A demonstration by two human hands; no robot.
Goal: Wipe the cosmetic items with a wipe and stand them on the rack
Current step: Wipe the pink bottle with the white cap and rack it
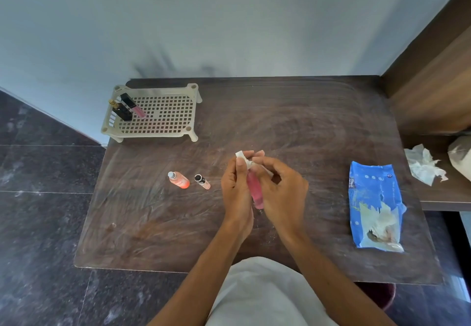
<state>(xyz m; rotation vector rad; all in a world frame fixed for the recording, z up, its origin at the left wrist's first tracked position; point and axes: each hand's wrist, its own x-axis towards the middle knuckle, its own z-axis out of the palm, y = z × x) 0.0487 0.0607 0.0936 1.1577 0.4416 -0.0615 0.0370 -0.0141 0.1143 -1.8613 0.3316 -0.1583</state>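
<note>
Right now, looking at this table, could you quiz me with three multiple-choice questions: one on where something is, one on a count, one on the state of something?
1. Where does the blue wipes pack lie?
A. On the table's right side
B. On the rack
C. On the floor

2. How many cosmetic items stand on the rack?
A. None
B. Two
C. Five

3. What is happening to the pink tube?
A. It lies untouched on the table
B. It stands on the rack
C. It is held in both hands with a white wipe at its top

Answers:
1 A, the pack rests on the table to the right of the hands.
2 B, a dark gold-capped bottle and a pink gloss tube stand at the rack's left end.
3 C, the left hand and right hand grip the tube, and the wipe covers its top.
</note>
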